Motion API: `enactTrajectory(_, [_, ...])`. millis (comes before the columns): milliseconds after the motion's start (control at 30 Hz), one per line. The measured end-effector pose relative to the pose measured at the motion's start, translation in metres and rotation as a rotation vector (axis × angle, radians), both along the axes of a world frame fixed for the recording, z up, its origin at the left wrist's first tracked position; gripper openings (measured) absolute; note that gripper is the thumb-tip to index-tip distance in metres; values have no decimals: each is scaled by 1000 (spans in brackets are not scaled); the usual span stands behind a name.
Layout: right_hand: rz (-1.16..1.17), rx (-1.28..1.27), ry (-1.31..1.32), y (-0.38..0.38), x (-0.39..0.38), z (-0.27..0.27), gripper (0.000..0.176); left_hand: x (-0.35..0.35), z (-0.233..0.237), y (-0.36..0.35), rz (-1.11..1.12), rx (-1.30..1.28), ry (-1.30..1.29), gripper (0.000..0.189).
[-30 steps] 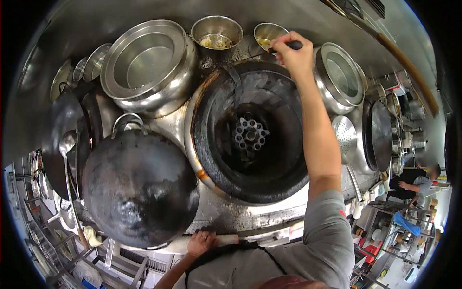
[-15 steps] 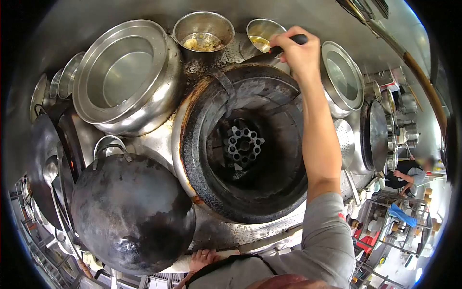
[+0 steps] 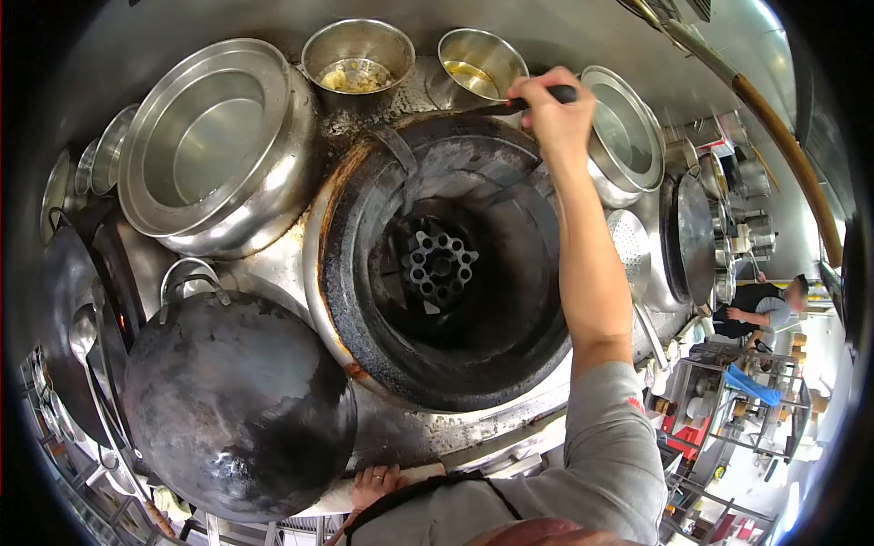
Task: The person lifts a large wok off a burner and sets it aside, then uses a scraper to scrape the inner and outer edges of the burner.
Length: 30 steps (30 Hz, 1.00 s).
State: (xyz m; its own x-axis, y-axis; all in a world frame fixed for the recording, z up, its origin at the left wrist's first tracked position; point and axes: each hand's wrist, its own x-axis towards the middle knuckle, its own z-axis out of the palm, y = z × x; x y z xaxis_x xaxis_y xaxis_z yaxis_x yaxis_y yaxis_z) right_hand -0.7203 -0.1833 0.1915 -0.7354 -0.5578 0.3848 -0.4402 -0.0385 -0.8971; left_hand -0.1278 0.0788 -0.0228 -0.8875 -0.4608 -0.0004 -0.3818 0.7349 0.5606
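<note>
"Along the far rim of the round, soot-black burner well (image 3: 346, 282), what does your right hand (image 3: 557, 116) hold?"

"I've got a slim dark tool with a smooth black handle (image 3: 564, 94), my fingers closed firmly round it. Its shaft points left, near that rim. Where it ends I can't quite make out; dark metal and soot blend there."

"What's close to your knuckles?"

"The round steel bowl with yellowish liquid in it (image 3: 478, 44) sits just beyond the shaft, and a wide-rimmed steel pot (image 3: 648, 179) stands just right of my hand. I'd do well to guide the wrist without brushing either."

"And your left hand (image 3: 373, 484)?"

"It lies on the pale rail (image 3: 425, 470) at the front edge, just beside the big domed wok of blackened metal (image 3: 241, 409). How far those fingers curl, I can't tell. A little weight there should steady me, since my right forearm reaches over the well."

"Any advice on the grip?"

"Firm but not stiff, shaft low, so it doesn't knock the bowl. I'd treat all this metal as hot."
</note>
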Motion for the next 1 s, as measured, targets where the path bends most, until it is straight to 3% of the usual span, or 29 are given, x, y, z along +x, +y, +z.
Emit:
enactTrajectory(100, [-9, 2, 137, 8, 10, 10, 9, -1, -4, -3, -4, -8, 2, 40])
enactTrajectory(200, [32, 60, 308, -5, -14, -85, 9, -1, 3, -3, -11, 11, -20, 39])
enactTrajectory(300, [8, 9, -35, -17, -3, -25, 10, -3, -1, 0, 15, 27, -12, 38])
enactTrajectory(367, [-17, 8, -93, -17, 13, 9, 8, -1, -6, -3, 14, -2, -11, 37])
enactTrajectory(433, [35, 14, -110, -26, -4, -28, 8, 0, -5, 2, 5, -54, -22, 37])
enactTrajectory(467, [-39, 104, 203, -37, -37, -71, 9, 0, 0, 3, 6, -14, -40, 37])
enactTrajectory(533, [-47, 76, 74, -42, -37, -55, 9, -5, 4, -3, 10, 49, -66, 37])
enactTrajectory(567, [-42, 37, -52, -37, -19, -22, 8, -3, 2, -1, 18, 36, -51, 37])
enactTrajectory(633, [-76, 56, -54, -23, -2, 4, 3, 0, -6, 2, 28, 5, -20, 37])
enactTrajectory(700, [-62, 75, 25, -29, -23, -45, 5, -2, 5, -4, 7, 9, -39, 38])
enactTrajectory(733, [-166, 181, 183, -37, -45, -78, 9, -6, 7, -6, -2, 5, -39, 39])
enactTrajectory(767, [-218, 203, 202, -40, -47, -73, 13, -10, 4, -9, -5, 8, -24, 39])
enactTrajectory(833, [-184, 142, 63, -29, -25, -14, 12, -3, 2, -5, -11, 25, -17, 41])
enactTrajectory(867, [-154, 18, 7, -22, -16, 1, 11, -3, -4, -6, -26, -14, 0, 44])
enactTrajectory(1000, [-179, 237, -27, -23, -34, 0, 12, -1, -7, -2, -32, -3, -32, 42])
